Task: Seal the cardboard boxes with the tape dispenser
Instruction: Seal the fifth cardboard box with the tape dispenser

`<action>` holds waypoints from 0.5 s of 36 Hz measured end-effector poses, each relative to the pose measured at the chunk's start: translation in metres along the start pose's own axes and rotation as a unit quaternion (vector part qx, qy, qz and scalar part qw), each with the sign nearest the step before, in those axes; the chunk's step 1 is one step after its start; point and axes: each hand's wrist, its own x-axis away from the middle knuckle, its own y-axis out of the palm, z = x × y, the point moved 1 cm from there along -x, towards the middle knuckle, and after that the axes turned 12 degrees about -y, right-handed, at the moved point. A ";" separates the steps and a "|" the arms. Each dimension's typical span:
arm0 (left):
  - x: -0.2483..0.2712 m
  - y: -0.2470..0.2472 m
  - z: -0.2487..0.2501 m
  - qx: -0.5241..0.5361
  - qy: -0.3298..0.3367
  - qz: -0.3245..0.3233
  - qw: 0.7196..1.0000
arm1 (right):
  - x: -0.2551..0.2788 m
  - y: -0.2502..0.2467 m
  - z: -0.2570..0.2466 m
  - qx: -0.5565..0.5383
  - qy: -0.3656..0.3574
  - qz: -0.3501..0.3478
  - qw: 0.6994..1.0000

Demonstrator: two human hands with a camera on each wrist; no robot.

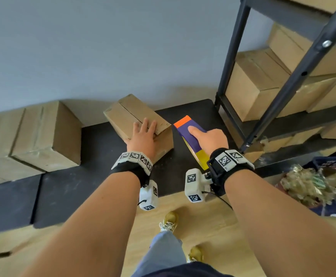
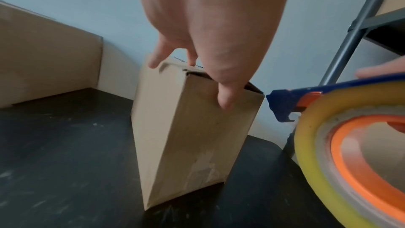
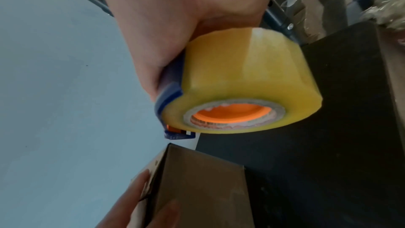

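Observation:
A small cardboard box [image 1: 131, 114] stands on a black platform [image 1: 95, 176] near the wall, its top flaps folded down with a bare seam between them. My left hand [image 1: 143, 134] lies flat on the box's near top edge; in the left wrist view the fingers [image 2: 157, 58] rest on the box [image 2: 192, 136] and the thumb hangs down its side. Just to the right, my right hand [image 1: 209, 138] grips a blue and orange tape dispenser [image 1: 187, 128] with a yellow tape roll [image 3: 241, 84]. The dispenser's front end [image 3: 177, 134] hovers close to the box corner [image 3: 197, 188], apart from it.
Larger cardboard boxes [image 1: 43, 136] are stacked at the left against the wall. A dark metal shelf frame [image 1: 231, 62] holding more boxes [image 1: 253, 86] stands at the right. A blue basket with crinkled filler [image 1: 310, 184] sits lower right. My shoes [image 1: 169, 220] are on the wooden floor.

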 end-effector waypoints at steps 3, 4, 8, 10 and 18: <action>0.003 -0.005 -0.002 -0.013 0.007 0.009 1.000 | 0.005 -0.001 -0.005 -0.005 -0.029 0.004 1.000; 0.004 -0.008 -0.001 -0.009 0.011 0.019 1.000 | 0.006 -0.003 -0.007 -0.007 -0.038 0.006 0.999; 0.000 -0.026 0.005 0.023 0.008 0.011 1.000 | 0.008 -0.013 -0.018 -0.014 -0.087 0.016 0.996; -0.008 -0.040 0.006 0.068 -0.002 0.007 0.998 | 0.009 -0.018 -0.026 -0.021 -0.113 0.013 0.993; -0.028 -0.111 0.009 0.371 -0.048 -0.035 0.927 | 0.011 -0.018 -0.065 -0.044 -0.200 -0.009 0.979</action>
